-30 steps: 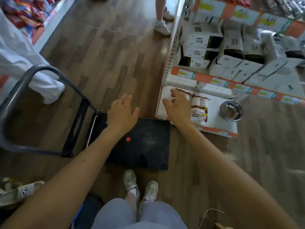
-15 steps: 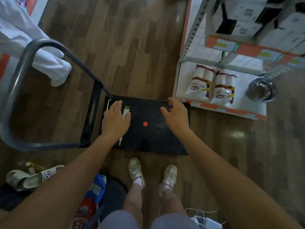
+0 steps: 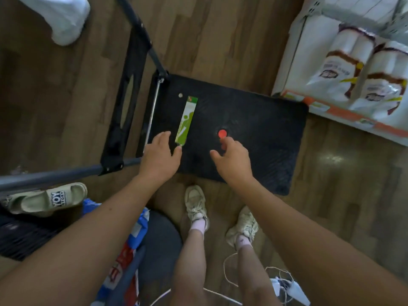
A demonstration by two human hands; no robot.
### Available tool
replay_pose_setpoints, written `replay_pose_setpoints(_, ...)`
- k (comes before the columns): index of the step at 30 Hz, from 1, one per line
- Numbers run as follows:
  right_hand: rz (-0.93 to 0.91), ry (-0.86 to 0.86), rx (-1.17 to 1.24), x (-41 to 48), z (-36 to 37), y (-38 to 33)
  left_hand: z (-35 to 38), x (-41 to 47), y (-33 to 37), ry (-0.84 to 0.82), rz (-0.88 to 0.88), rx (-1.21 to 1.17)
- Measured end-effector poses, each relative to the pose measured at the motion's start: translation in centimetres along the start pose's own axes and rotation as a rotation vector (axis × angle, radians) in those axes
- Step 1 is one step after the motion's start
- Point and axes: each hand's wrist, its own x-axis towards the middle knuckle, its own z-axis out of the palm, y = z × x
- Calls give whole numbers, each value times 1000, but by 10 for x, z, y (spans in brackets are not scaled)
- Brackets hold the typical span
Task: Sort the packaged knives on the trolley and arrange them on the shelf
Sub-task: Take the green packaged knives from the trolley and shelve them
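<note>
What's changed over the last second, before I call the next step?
The right hand came off the bottom shelf and back over the trolley, now hovering empty by the red dot. The left hand slid back off the packaged knife to its near end, thumb beside it, no grip visible. The packaged knife lies flat on the trolley as before; nothing has been lifted.

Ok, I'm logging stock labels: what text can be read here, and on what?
"YOY": on the strap of the beige rubber slide sandal; the smaller line beneath is blurred.
Unreadable: print on the long green-and-white knife package lying on the black trolley deck.
Unreadable: logos on the white plastic bags with brown bands.
Unreadable: labels on the orange shelf-edge strip.
</note>
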Motion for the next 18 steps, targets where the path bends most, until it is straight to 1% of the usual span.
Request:
replay_pose_setpoints(4, 95, -103, -6, 30, 52, 18, 36, 18, -45, -69, -61, 24)
replay_pose_setpoints(8, 175, -166, 25, 59, 102, 34, 72, 46, -91, -91, -33, 123)
replay_pose_setpoints(10, 224, -165, 64, 73, 126, 40, 85, 59, -107, -95, -31, 182)
replay_pose_setpoints(13, 293, -163, 121, 90, 158, 47, 101, 75, -122, -144, -22, 258)
replay_pose_setpoints(18, 288, -138, 146, 117, 205, 55, 126, 107, -139, -167, 24, 342)
